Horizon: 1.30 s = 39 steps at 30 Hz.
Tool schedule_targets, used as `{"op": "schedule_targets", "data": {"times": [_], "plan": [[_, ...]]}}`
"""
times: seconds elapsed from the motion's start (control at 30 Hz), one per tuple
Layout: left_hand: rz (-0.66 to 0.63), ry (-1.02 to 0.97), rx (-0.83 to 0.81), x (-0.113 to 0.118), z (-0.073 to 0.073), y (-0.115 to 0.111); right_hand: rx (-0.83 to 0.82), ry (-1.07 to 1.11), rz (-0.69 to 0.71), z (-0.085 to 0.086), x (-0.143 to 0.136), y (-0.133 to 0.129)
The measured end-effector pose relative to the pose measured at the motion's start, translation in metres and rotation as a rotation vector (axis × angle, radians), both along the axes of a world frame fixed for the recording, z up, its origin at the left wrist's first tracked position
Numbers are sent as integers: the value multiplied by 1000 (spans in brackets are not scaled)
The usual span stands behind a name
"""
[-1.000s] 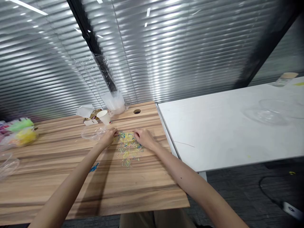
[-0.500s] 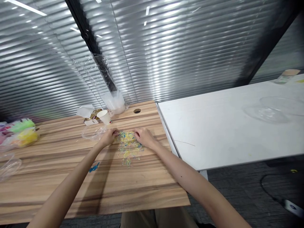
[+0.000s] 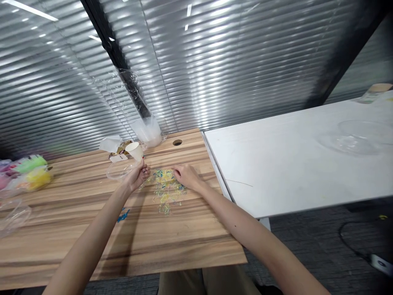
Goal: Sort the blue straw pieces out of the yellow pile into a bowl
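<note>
A see-through patch of thin yellow and blue shreds (image 3: 166,186) lies on the wooden table, its lower end trailing toward me. My right hand (image 3: 186,176) is closed in a pinch at the patch's upper right edge; its fingertips are partly hidden. To the left of the shreds, my left hand (image 3: 138,176) is turned palm up with its fingers loosely curled and apart, and nothing shows in it. Just beyond those fingers stands a white paper cup (image 3: 134,150). A clear plastic dish (image 3: 116,170) sits partly behind that hand.
Blue shreds (image 3: 123,215) lie left of my left forearm. Bags of coloured material (image 3: 37,174) and a clear container (image 3: 14,215) are at the left. A whitish translucent tub (image 3: 147,132) stands at the back. The white table (image 3: 276,172) adjoins on the right, with clear lids (image 3: 350,141).
My left hand has come off the upper left edge of the shreds, turned palm up and moved slightly left. My right hand keeps its place at the other edge.
</note>
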State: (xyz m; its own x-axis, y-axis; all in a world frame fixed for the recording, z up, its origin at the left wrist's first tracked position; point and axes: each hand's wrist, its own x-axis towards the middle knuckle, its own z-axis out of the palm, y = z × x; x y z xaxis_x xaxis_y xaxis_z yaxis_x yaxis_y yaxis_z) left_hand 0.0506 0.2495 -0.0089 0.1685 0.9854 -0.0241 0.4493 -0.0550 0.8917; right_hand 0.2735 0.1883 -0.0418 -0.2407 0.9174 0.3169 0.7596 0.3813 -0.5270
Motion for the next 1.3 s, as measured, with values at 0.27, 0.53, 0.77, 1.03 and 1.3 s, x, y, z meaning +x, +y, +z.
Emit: {"op": "schedule_targets", "data": {"times": [0.27, 0.53, 0.77, 1.03, 1.3], "plan": [[50, 501, 143, 0, 2, 0, -14, -2, 4, 1, 0, 0], [-11, 698, 147, 3, 4, 1, 13, 11, 3, -3, 0, 3], [-48, 764, 111, 6, 3, 0, 6, 20, 10, -2, 0, 3], [-48, 718, 91, 14, 3, 4, -5, 13, 1, 1, 1, 0], [59, 427, 5, 16, 0, 4, -10, -1, 6, 0, 0, 1]]}}
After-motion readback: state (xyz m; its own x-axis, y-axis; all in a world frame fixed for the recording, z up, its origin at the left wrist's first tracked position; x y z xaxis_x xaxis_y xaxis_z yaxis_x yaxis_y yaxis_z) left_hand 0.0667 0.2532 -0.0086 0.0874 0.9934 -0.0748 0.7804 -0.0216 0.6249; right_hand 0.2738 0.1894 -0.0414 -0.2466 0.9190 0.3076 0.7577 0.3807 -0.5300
